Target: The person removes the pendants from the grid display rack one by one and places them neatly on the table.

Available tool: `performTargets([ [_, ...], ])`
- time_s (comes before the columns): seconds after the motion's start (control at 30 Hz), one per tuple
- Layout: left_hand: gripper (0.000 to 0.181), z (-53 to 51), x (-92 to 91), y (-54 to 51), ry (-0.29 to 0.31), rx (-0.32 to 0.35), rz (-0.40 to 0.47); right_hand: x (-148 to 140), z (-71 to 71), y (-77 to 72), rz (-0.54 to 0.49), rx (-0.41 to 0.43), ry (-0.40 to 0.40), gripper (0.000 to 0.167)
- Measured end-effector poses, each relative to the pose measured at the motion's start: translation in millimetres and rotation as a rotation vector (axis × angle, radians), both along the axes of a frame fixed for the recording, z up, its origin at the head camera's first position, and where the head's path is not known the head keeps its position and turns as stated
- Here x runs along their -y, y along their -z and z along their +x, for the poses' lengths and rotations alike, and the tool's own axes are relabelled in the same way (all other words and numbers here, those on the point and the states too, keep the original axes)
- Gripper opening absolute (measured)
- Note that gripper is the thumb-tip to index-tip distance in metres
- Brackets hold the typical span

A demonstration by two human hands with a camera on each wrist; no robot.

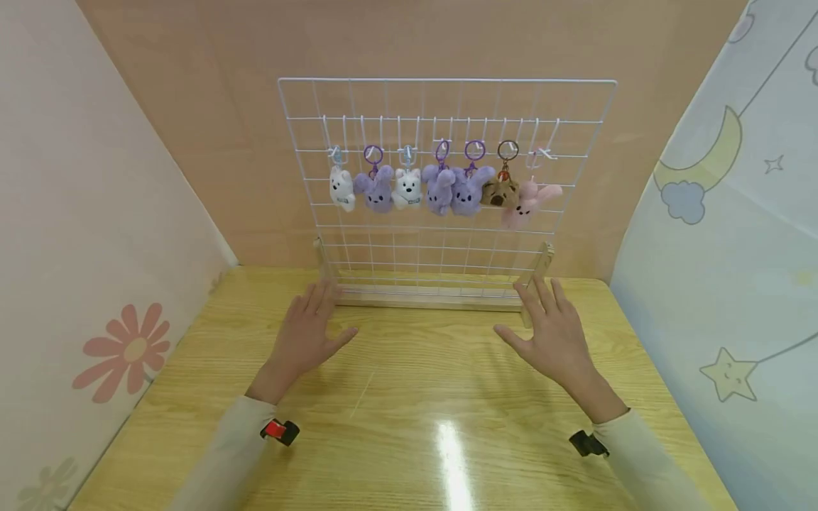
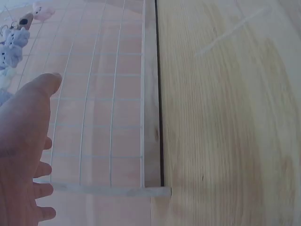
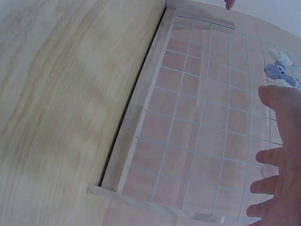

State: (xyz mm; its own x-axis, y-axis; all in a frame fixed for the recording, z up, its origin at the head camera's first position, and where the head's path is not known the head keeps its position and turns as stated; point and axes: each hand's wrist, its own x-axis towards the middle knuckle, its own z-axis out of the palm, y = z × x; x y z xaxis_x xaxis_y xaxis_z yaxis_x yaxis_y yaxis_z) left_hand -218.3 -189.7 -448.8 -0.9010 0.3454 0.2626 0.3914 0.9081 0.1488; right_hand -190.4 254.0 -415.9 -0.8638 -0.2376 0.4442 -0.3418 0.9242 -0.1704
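A white wire grid rack [image 1: 409, 238] stands on a wooden base [image 1: 428, 301]. Plush keychains hang from its hooks in a row: white bears [image 1: 407, 188], purple rabbits [image 1: 469, 191], a brown bear [image 1: 500, 193] and, at the right end, a pink rabbit [image 1: 522, 206]. The left hand [image 1: 303, 333] is spread beside the base's left end, thumb apart, holding nothing. Mirroring it, the right hand [image 1: 552, 337] is spread at the right end with nothing in its grasp. Whether the fingertips touch the base is unclear. Both wrist views show the hands [image 2: 23, 136] [image 3: 284, 155] with fingers extended beside the grid.
The wooden tabletop [image 1: 396, 383] stretches in front of the rack, with a bright light reflection near its front. A flower-patterned panel [image 1: 160, 234] borders the left side, a moon-and-star panel [image 1: 722, 262] the right, and a plain tan backdrop [image 1: 409, 42] rises behind.
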Motion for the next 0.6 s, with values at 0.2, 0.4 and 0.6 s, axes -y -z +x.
performTargets([
  [0.2, 0.089, -9.6, 13.2, -6.1, -0.031, -0.014, 0.057, -8, -5.1, -13.1, -0.015, -0.03, -0.026, 0.083],
  [0.4, 0.085, -23.6, 21.1, -11.0, -0.08, -0.089, 0.206, -13, -11.1, -28.0, -0.052, -0.048, -0.059, 0.079],
  [0.6, 0.078, -42.9, 25.2, -15.8, -0.141, -0.096, 0.337, -18, -17.0, -42.9, -0.108, -0.04, -0.045, 0.079],
])
